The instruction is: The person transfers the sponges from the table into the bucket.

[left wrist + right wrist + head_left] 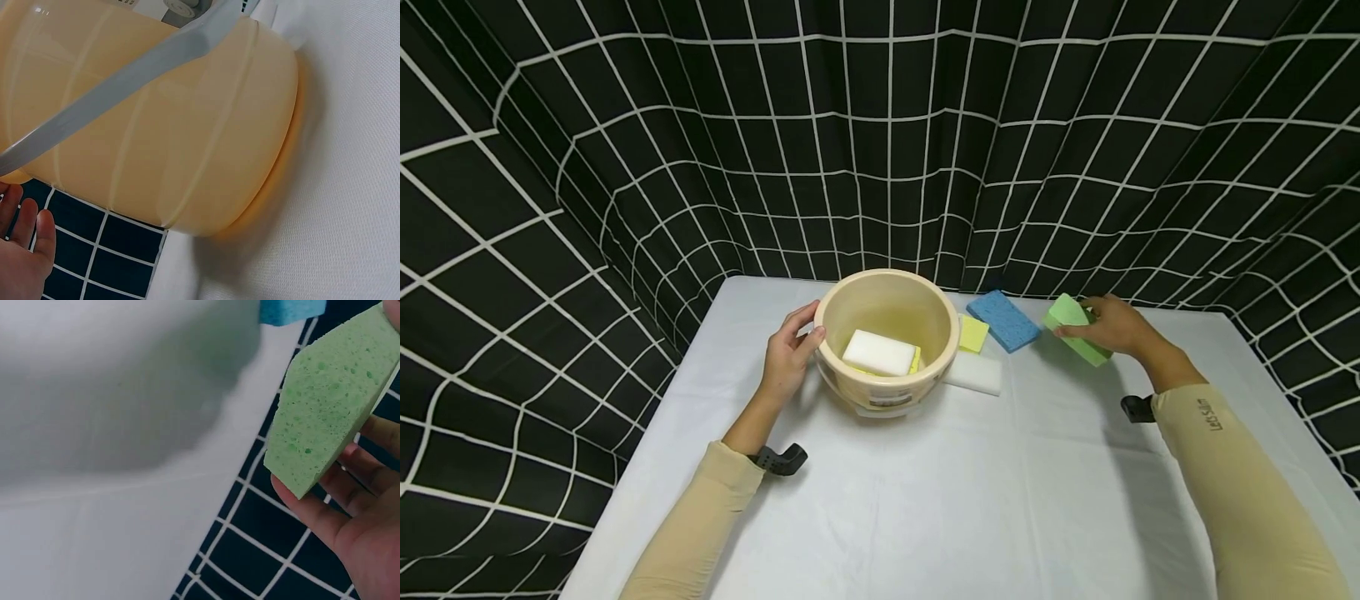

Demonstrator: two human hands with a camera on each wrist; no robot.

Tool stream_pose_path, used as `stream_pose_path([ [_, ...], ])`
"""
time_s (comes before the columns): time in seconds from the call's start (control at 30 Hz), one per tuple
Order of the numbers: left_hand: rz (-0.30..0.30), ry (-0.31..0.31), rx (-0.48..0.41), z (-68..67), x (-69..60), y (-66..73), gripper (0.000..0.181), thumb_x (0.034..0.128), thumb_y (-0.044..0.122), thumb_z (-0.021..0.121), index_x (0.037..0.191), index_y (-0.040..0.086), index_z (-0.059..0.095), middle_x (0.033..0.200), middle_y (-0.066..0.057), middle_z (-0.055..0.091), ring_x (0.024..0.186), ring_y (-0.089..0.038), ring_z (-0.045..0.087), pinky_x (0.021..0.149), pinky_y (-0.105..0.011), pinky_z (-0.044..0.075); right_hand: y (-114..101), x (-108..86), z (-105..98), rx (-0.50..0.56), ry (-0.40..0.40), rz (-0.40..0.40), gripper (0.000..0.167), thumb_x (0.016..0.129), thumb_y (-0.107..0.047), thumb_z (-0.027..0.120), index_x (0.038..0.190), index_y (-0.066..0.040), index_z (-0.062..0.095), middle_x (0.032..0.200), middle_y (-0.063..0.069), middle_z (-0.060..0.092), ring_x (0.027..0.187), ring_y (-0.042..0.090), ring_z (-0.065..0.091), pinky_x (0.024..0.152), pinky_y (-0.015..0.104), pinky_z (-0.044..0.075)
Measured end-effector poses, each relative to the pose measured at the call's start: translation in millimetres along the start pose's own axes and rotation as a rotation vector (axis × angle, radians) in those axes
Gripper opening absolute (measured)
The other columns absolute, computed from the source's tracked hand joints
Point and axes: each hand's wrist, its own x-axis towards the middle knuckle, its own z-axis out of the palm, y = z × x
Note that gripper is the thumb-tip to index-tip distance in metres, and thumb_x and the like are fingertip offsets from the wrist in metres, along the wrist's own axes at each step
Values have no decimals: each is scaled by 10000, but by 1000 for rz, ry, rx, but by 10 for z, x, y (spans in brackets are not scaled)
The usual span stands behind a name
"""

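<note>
A cream bucket (887, 283) stands upright on the table, with a white sponge (878, 352) and some yellow inside. My left hand (788, 354) holds its left rim, thumb on the near side; the left wrist view shows the bucket's wall (175, 119) and the hand's fingers (45, 234) beside it. On the right, my right hand (1112, 323) grips a green sponge (1078, 332) raised over the table, shadow below. In the right wrist view the green sponge (331, 400) sits between the thumb and the fingers (356, 481).
Right of the bucket lie a yellow sponge (973, 333), a white sponge (976, 373) partly behind the bucket, and a blue sponge (1003, 321). A black curtain with white grid lines (887, 150) hangs along the back edge of the white-covered table (955, 500).
</note>
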Motion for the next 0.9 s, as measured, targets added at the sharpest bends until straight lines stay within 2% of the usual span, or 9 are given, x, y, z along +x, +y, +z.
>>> stream_pose_path([
  [0.17,-10,1,-4,8,-2,-1,445,941,30,588,1368,-62,501,1384,-228,499,1277,-228,475,929,-112,488,-101,-57,-81,-1,40,-4,1039,829,-646,624,1389,189,357,1307,405,447,1098,464,490,919,623,460],
  [0.3,-28,-1,-10,16,-6,-2,439,946,30,584,1369,-59,501,1389,-219,500,1274,-205,476,933,-111,484,-163,-101,-132,-15,68,2,1026,824,-631,639,1368,198,374,1289,395,425,1087,468,468,914,628,448],
  [0.53,-47,8,-21,12,-11,29,438,961,52,575,1380,-45,495,1410,-206,490,1303,-248,471,939,-98,478,-328,-134,-269,-40,114,22,1034,800,-651,652,1350,189,409,1262,379,432,1041,450,471,858,597,468],
  [0.73,-53,13,-24,14,-11,54,447,957,50,578,1386,-39,489,1409,-192,492,1307,-241,468,938,-108,482,-456,-149,-370,-24,159,4,995,796,-621,679,1368,150,420,1220,332,446,1020,432,464,823,573,469],
  [0.9,-60,11,-30,21,-17,45,455,951,42,584,1387,-41,487,1413,-189,489,1306,-234,468,937,-110,482,-579,-182,-404,15,202,-21,942,781,-539,740,1382,106,405,1238,307,454,1052,421,457,847,584,455],
])
